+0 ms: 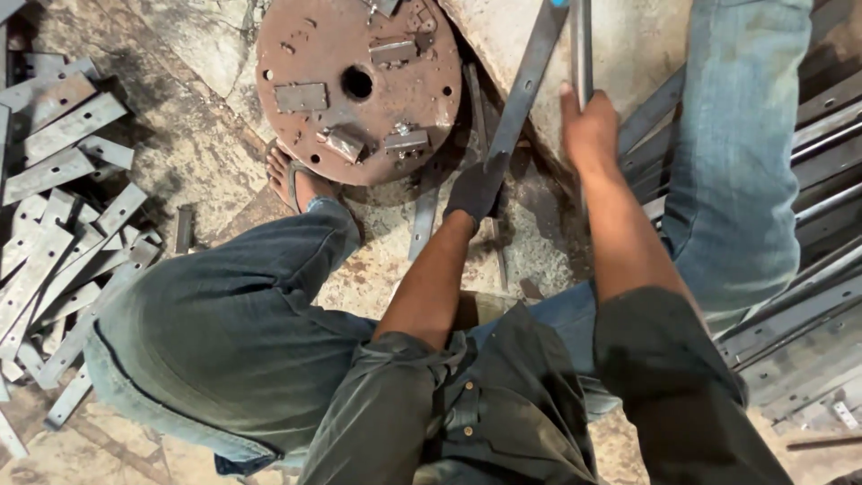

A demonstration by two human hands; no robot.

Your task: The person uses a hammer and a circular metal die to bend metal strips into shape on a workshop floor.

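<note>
Nearest the camera, the person sits low with knees spread, in a dark shirt and worn jeans, both forearms reaching forward over the stained concrete floor [193, 148]. The left hand [474, 190], in a dark glove, is clamped around the lower end of a long flat steel strip [525, 81], which slants up and away to the top edge of the view; the strip's lower end sits just beside the rim of the disc ahead. The right hand [588, 130], bare, is closed around a thin upright rod [582, 45] standing just right of the strip. A loose short flat piece [422, 216] lies on the floor just left of the gloved hand. To the far left lies a heap of cut flat steel pieces [63, 224]; to the right, beyond the right leg, a stack of long steel bars [808, 269]. Further out, a sandalled foot [292, 175] rests against a rusty round steel disc [357, 85] with a centre hole and small blocks fixed to its face. Judgement: the step in hand appears to be positioning the long strip at the disc, with both hands engaged in steadying stock. The next move would call for a firm grip on the strip's lower end and careful alignment against the blocks, keeping the foot clear.
</note>
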